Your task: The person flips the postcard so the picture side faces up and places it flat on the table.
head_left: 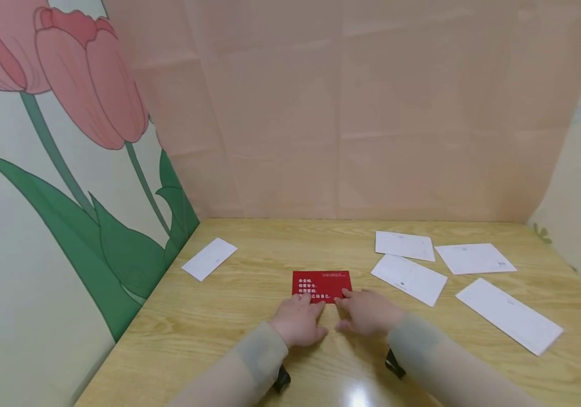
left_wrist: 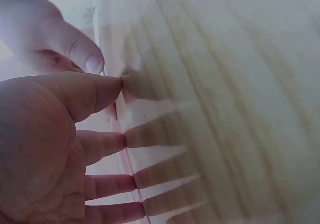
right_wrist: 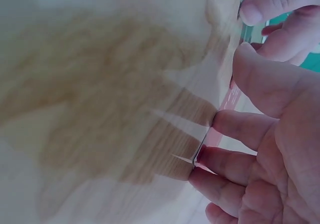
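Left hand and right hand, fingers extended, unclamped, touching near corners of red card, flat on table, white Chinese lines, "你要努力" legible, last line part-hidden, four white cards right, white card left, pink backdrop.

We see one red card, a rectangle bearing white writing: four larger lines at its left, finer print along the top right. It lies flat, printed side up, long sides about parallel to the far edge of the desk and apart from it. Fingers cover its near corners.
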### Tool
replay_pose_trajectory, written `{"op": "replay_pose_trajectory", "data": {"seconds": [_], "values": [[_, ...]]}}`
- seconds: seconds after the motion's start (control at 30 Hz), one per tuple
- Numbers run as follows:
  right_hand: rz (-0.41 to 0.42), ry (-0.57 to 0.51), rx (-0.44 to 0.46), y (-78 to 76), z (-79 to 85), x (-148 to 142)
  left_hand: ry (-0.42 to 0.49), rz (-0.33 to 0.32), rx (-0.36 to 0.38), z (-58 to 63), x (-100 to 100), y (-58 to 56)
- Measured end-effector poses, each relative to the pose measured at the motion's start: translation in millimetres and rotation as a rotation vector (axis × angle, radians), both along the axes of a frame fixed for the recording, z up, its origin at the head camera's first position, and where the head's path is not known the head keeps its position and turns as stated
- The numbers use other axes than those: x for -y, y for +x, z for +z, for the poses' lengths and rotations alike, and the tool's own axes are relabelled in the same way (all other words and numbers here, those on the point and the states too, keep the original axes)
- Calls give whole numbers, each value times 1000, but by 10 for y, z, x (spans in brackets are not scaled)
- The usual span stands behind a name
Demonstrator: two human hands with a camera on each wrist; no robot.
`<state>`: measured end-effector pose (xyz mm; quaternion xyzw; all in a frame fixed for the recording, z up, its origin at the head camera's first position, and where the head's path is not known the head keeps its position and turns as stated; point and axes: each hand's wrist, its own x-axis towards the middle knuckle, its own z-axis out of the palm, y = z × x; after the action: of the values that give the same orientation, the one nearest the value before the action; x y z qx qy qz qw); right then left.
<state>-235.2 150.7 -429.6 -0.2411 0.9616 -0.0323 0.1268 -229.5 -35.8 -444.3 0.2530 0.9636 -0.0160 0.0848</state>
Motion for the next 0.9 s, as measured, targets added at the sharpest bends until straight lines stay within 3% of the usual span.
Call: {"op": "replay_pose_trajectory", "data": {"seconds": [0.4, 0.9], "values": [[6, -11, 20, -177, -66, 15, 0, 53, 26, 4, 25, -168], [21, -142, -18, -43, 28, -260, 35, 139, 49, -8, 120, -461]]}}
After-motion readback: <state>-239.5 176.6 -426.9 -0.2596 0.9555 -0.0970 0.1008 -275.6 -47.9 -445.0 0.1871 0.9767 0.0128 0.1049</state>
